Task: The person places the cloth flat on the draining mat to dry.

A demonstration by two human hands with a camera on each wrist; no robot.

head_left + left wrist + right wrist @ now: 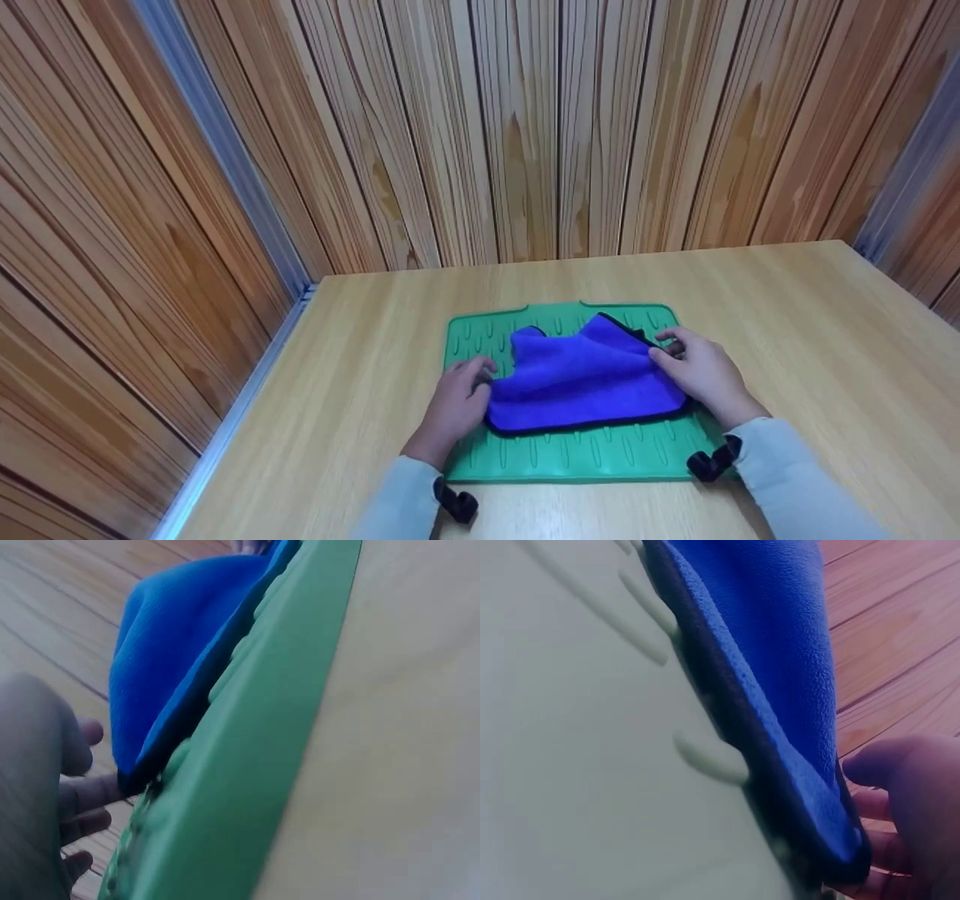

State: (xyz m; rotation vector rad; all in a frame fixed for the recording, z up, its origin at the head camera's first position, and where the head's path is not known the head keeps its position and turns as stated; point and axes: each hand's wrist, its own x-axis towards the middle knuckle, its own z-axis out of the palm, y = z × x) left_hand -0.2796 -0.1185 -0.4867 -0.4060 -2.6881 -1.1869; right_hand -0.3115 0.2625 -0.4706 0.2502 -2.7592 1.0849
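Note:
A blue cloth [585, 382] with a dark border lies rumpled on a green ridged mat [570, 466]. At its left end my left hand [459, 397] has its fingers spread a little. In the left wrist view a fingertip touches the cloth's [180, 637] corner, while the thumb stands apart from it. My right hand [709, 371] holds the cloth's right edge, thumb on the near side. In the right wrist view the fingers [889, 851] reach behind the cloth's [795, 652] edge, and their tips are partly hidden.
The mat lies on a light wooden table [360, 360]. Wood-plank walls [517, 135] stand behind and at the left, with a metal strip [225, 135] at the corner. A black wrist mount [456, 502] sits at the left sleeve and another black mount [712, 459] at the right.

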